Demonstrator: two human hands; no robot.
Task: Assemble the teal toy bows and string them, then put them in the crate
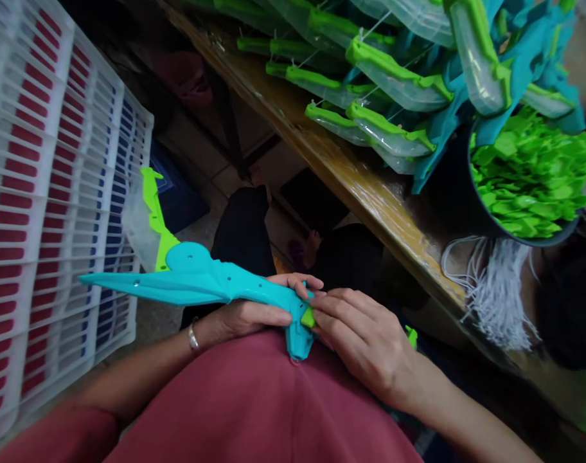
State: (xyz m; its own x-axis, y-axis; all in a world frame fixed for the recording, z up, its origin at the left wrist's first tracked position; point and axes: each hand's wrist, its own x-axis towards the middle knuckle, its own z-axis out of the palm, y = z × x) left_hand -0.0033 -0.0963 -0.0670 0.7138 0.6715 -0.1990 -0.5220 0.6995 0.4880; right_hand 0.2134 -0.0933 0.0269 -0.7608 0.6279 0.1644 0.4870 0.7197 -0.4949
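Observation:
A long turquoise plastic toy (254, 283), pointed at its left end, lies crosswise in front of my red shirt. Joined to it near the left is a lime-green arm (152, 202) with a clear plastic panel. My left hand (254, 313) is wrapped round the toy's narrow right part, thumb in front and fingers behind. Against the toy's right end, my right hand (360, 334) pinches a small lime-green plastic piece (308, 317), partly hidden by the fingers.
Many similar green, clear and turquoise parts (399, 83) are piled on the wooden table (331, 170). A dark bucket (459, 186) holds many small green pieces. White cords (502, 296) hang by the table edge. White plastic crates (62, 193) stand on the left.

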